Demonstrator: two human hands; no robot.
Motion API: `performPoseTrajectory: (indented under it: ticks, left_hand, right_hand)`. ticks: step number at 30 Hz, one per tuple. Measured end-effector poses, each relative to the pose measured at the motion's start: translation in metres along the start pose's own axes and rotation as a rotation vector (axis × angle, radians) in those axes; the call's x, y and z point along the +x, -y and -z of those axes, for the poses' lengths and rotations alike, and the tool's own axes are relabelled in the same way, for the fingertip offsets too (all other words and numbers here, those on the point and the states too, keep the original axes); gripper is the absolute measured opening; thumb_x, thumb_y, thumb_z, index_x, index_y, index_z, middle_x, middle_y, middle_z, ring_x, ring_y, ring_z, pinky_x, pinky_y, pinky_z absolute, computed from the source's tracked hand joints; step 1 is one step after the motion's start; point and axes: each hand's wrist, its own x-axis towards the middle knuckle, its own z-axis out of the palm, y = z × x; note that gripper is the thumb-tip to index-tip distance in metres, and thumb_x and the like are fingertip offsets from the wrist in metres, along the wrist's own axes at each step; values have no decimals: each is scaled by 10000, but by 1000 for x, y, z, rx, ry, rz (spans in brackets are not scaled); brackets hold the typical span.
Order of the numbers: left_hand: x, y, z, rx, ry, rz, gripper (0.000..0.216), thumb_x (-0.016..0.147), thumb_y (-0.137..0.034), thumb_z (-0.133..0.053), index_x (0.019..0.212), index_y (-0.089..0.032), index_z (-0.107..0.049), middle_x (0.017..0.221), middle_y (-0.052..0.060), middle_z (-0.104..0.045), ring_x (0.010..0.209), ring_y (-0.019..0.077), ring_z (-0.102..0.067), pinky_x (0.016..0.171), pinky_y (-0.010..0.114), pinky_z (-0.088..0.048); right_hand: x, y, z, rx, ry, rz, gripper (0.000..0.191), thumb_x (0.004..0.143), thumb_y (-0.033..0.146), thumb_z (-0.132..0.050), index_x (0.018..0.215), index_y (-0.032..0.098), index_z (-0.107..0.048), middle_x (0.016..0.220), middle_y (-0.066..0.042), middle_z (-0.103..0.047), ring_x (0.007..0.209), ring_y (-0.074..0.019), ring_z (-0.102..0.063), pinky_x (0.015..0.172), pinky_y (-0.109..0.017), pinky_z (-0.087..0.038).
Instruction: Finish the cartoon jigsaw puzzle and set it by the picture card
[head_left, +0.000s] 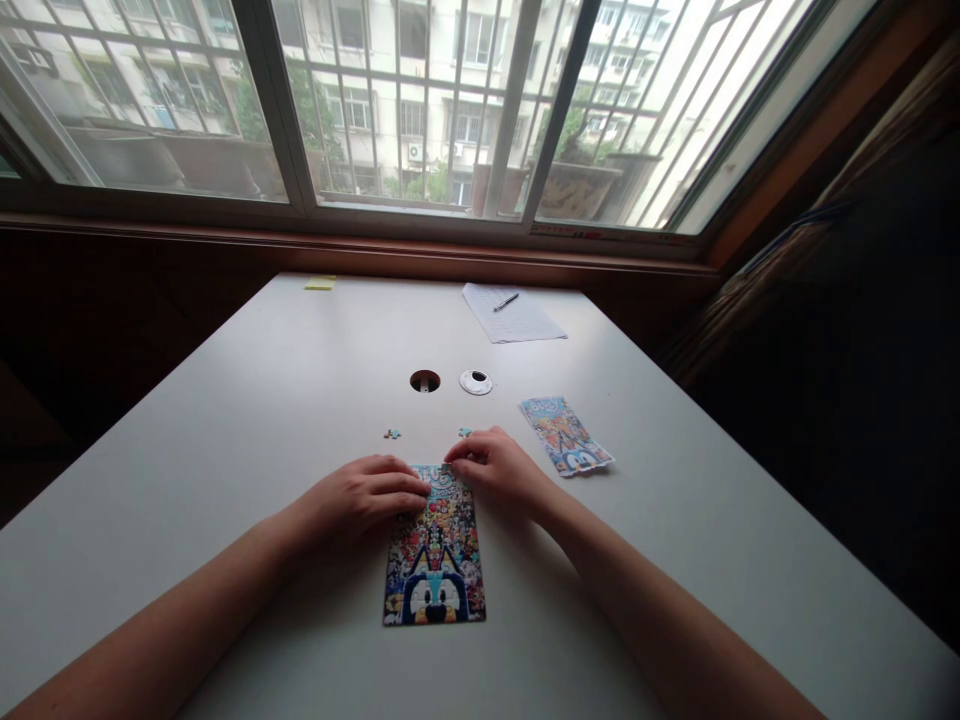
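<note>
The puzzle (435, 560) is lying flat on the worktop (225, 400), midway between its left and right edges and well back from its far edge. At the puzzle's upper end, the right hand (499, 468) is pinching a small piece (446, 467) between thumb and finger, nearly closed. The left hand (379, 490) is resting palm down, fingers loosely stretched, over the puzzle's upper left edge, gripping nothing visible. Beyond the hands, two loose bits are sitting apart, the left bit (392, 434) and the right bit (465, 433). The picture sheet (568, 437) is lying toward the worktop's right edge. Farther out, a cap (475, 382) is sitting beside a hole (425, 381). A pen (506, 302) is resting on papers (525, 322) near the far right corner; yellow notes (320, 283) are lying near the far left corner.
</note>
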Motion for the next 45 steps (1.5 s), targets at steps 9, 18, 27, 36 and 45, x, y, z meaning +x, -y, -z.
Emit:
performPoseTrajectory:
  ticks: [9, 18, 27, 36, 45]
  left_hand:
    - [-1, 1, -1, -4, -4, -3, 285, 1001, -200, -535, 1265, -234, -636, 1256, 62, -700, 1159, 212, -614, 1004, 368, -521]
    - [-1, 1, -1, 3, -12, -9, 287, 1008, -193, -515, 1268, -225, -633, 1259, 65, -698, 1154, 216, -613, 990, 378, -525]
    - [0, -1, 1, -2, -5, 1, 278, 1005, -188, -525, 1255, -220, -641, 1251, 74, -700, 1142, 218, -618, 984, 374, -529]
    - [2, -2, 2, -13, -17, 5, 280, 1005, -199, -521, 1251, -229, -650, 1221, 77, -712, 1131, 211, -625, 988, 371, -534]
    - [-1, 1, -1, 5, -9, -9, 289, 999, -200, -533, 1268, -225, -637, 1242, 77, -703, 1143, 215, -615, 985, 368, -530]
  right_hand:
    - [-3, -3, -6, -49, -29, -9, 140, 855, 209, -693, 904, 276, -805, 904, -38, -683, 975, -230, -554, 902, -363, -425]
    - [-9, -9, -2, -7, -90, 144, 177, 891, 158, -657, 974, 246, -787, 900, -42, -620, 881, -182, -578, 814, -313, -475]
    - [-14, -13, 1, -128, -65, 277, 212, 901, 212, -688, 1053, 311, -798, 916, -53, -628, 889, -203, -548, 821, -350, -485]
    - [-19, -10, 7, -155, -32, 342, 263, 914, 214, -638, 1118, 310, -773, 917, -61, -619, 856, -196, -556, 789, -341, -490]
    - [-18, -9, 8, -259, 17, 378, 248, 921, 244, -623, 1104, 304, -778, 905, -63, -622, 826, -189, -572, 764, -326, -479]
